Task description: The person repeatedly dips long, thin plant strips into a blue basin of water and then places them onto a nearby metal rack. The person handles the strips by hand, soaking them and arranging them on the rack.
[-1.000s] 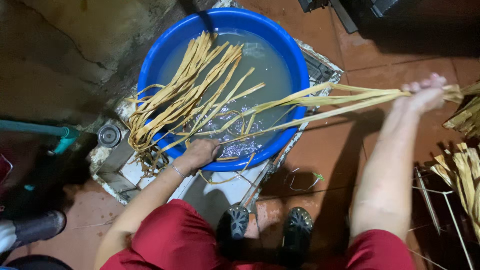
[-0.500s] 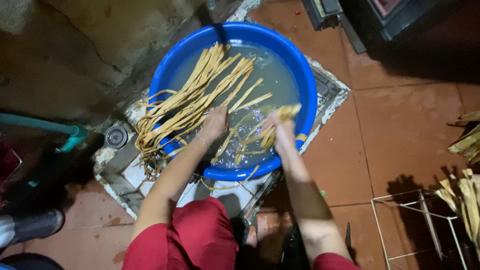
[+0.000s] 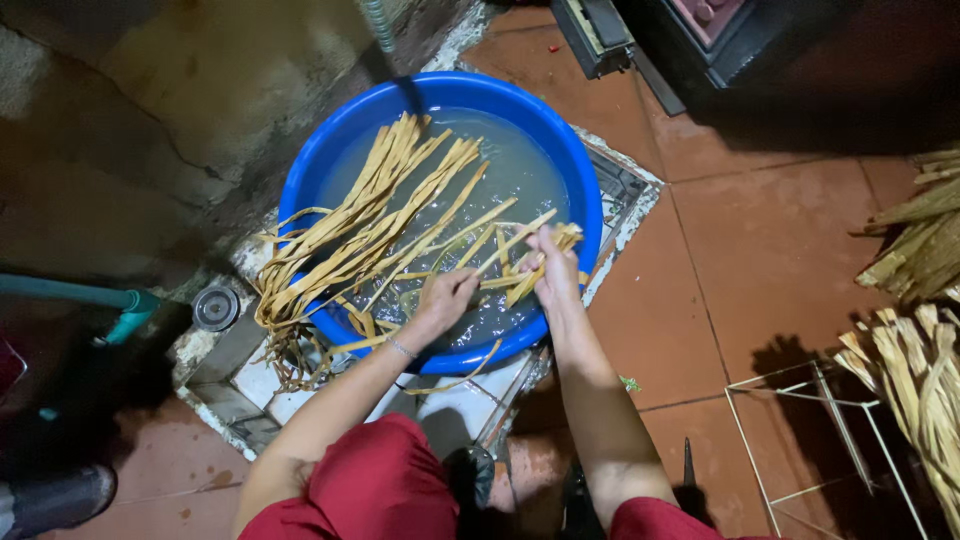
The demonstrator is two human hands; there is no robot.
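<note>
A round blue basin [image 3: 330,160] holds cloudy water and several long pale yellow leaf strips [image 3: 375,215] that hang over its left rim. My left hand [image 3: 445,298] rests on wet strips near the basin's front edge, fingers closed over them. My right hand [image 3: 553,265] grips a folded bundle of strips [image 3: 530,268] just above the water, close beside my left hand. Both forearms reach in from below.
The basin sits on a tiled drain slab [image 3: 250,385] against a rough wall. A green pipe [image 3: 90,297] lies at the left. Dry leaf bundles [image 3: 925,330] and a white wire rack [image 3: 810,430] stand at the right on the red tile floor.
My right hand swung in from the far right, bringing the long strips into the basin and folding them. My left hand shifted right to meet it over the water.
</note>
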